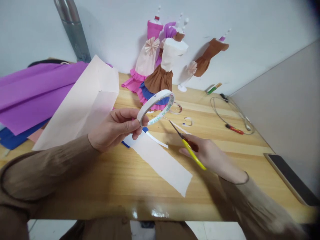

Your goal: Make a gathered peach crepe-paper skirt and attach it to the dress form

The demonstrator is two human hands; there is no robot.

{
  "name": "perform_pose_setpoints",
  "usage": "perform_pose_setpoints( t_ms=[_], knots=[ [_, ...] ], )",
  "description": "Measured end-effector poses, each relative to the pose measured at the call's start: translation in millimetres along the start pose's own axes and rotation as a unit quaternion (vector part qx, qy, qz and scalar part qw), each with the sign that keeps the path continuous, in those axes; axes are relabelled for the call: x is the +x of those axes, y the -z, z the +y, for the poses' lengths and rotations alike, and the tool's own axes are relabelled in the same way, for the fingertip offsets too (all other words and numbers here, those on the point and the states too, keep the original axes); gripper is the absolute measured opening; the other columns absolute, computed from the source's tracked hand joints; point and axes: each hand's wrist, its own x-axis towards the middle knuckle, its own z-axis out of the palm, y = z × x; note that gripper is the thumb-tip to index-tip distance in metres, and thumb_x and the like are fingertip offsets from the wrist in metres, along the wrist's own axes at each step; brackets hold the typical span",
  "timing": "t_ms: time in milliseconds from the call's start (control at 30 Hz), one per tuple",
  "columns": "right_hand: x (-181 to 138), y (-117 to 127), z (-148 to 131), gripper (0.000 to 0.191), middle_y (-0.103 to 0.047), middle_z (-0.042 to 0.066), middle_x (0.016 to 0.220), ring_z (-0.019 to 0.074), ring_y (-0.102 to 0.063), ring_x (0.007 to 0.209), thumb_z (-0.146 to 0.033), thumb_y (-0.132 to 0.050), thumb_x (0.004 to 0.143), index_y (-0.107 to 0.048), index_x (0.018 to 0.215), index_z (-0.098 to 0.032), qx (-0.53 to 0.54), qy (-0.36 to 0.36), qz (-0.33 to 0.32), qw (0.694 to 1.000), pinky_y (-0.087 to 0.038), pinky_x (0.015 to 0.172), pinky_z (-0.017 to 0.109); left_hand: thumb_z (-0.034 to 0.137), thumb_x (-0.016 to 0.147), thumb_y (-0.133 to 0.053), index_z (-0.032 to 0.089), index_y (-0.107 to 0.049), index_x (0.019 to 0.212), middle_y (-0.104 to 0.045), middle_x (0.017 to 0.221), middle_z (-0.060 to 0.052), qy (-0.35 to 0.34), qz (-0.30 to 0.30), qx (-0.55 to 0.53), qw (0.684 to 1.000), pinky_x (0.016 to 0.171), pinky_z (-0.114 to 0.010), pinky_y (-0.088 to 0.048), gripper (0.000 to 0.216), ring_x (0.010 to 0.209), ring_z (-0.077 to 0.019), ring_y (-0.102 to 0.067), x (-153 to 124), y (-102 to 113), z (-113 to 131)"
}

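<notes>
Between the thumb and fingers of my left hand (116, 126) is a roll of white tape (160, 117), held up above the table with its printed inner ring showing. My right hand (212, 155) grips yellow-handled scissors (191, 153), whose dark blades point up and left toward the roll. A thin white strip (180, 127) lies or hangs near the blade tips; I cannot tell whether it touches them. Below the hands a pale paper strip (162, 163) rests on the wood, with a narrow white strip (157, 140) and a bit of blue paper (125, 144) at its upper end.
Paper-dressed mannequins (172, 55) stand by the wall, one in brown (211, 55) at their right. Purple paper (37, 90) and a pale sheet (82, 103) lie left, near a bottle (75, 31). Rightward are a cable (215, 108), a red-handled tool (234, 129) and a phone (291, 178).
</notes>
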Motion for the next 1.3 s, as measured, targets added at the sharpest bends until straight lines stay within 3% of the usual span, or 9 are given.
perform_pose_setpoints(
  t_ms=[67,300,533,600,800,900,1067,1167,1300],
  knots=[
    [7,1,9,0.045,-0.064,0.002,0.069,0.0151,-0.057,0.055,-0.031,-0.063,0.076,-0.061,0.118,-0.016,-0.131,-0.010,0.012,0.991,-0.041,0.052,0.025,0.031,0.075,-0.076,0.014,-0.073,0.080,-0.059,0.058,0.000,-0.006,0.001,-0.002,1.000,0.050,-0.018,-0.043,0.017,0.054,-0.0069,-0.052,1,0,1],
    [7,-3,-4,0.032,-0.064,0.008,0.095,0.0166,-0.064,0.069,-0.026,-0.051,0.088,-0.064,0.117,-0.024,-0.283,0.055,-0.013,0.958,-0.042,0.058,0.025,0.030,0.074,-0.077,0.013,-0.074,0.080,-0.060,0.058,-0.001,0.009,-0.001,-0.023,1.000,0.050,-0.017,-0.044,0.018,0.053,-0.0070,-0.053,0,0,2],
    [22,-32,-27,0.018,-0.062,0.006,0.089,0.0165,-0.061,0.077,-0.019,-0.051,0.089,-0.068,0.092,-0.019,-0.235,0.208,-0.034,0.949,-0.042,0.065,0.027,0.030,0.074,-0.077,0.013,-0.074,0.079,-0.059,0.055,0.000,0.009,-0.007,-0.025,1.000,0.049,-0.017,-0.045,0.018,0.051,-0.0075,-0.053,-1,-4,2],
    [26,-37,-25,0.022,-0.061,0.006,0.083,0.0158,-0.059,0.071,-0.020,-0.048,0.091,-0.067,0.080,-0.018,-0.233,0.201,-0.014,0.951,-0.039,0.061,0.027,0.030,0.074,-0.077,0.013,-0.074,0.079,-0.059,0.055,0.000,0.010,-0.007,-0.024,1.000,0.048,-0.017,-0.044,0.018,0.051,-0.0071,-0.053,-1,-4,3],
    [29,-32,-28,0.017,-0.062,0.003,0.077,0.0135,-0.055,0.065,-0.027,-0.052,0.089,-0.065,0.084,-0.018,-0.091,0.144,0.004,0.985,-0.037,0.060,0.025,0.029,0.074,-0.077,0.012,-0.073,0.079,-0.059,0.055,0.000,0.022,-0.019,-0.039,0.999,0.049,-0.017,-0.043,0.018,0.051,-0.0068,-0.052,0,-4,4],
    [33,-38,-42,0.019,-0.063,0.004,0.074,0.0148,-0.054,0.062,-0.034,-0.058,0.085,-0.063,0.078,-0.018,-0.128,0.101,0.000,0.987,-0.033,0.057,0.026,0.029,0.073,-0.077,0.012,-0.073,0.079,-0.059,0.056,0.000,0.030,-0.014,-0.039,0.999,0.049,-0.017,-0.043,0.019,0.051,-0.0071,-0.052,0,-4,3],
    [41,-42,-50,0.017,-0.065,0.004,0.068,0.0142,-0.055,0.060,-0.019,-0.052,0.084,-0.061,0.070,-0.017,-0.135,0.082,0.014,0.987,-0.031,0.055,0.026,0.031,0.074,-0.077,0.013,-0.072,0.080,-0.059,0.056,0.000,0.039,-0.005,-0.029,0.999,0.050,-0.018,-0.044,0.019,0.052,-0.0073,-0.053,-2,-1,2],
    [45,-21,-31,0.020,-0.064,0.003,0.066,0.0133,-0.054,0.057,-0.027,-0.051,0.087,-0.062,0.073,-0.018,-0.123,0.077,0.031,0.989,-0.035,0.055,0.024,0.030,0.075,-0.076,0.013,-0.072,0.081,-0.059,0.056,0.000,0.034,-0.006,-0.031,0.999,0.050,-0.017,-0.044,0.018,0.052,-0.0068,-0.053,-1,2,2],
    [56,17,20,0.019,-0.067,0.008,0.077,0.0176,-0.057,0.064,-0.027,-0.050,0.084,-0.065,0.075,-0.017,-0.228,0.041,0.161,0.959,-0.037,0.058,0.027,0.029,0.075,-0.076,0.012,-0.072,0.080,-0.060,0.058,0.000,0.022,-0.009,-0.032,0.999,0.049,-0.018,-0.044,0.018,0.052,-0.0074,-0.053,1,2,2]
  ],
)
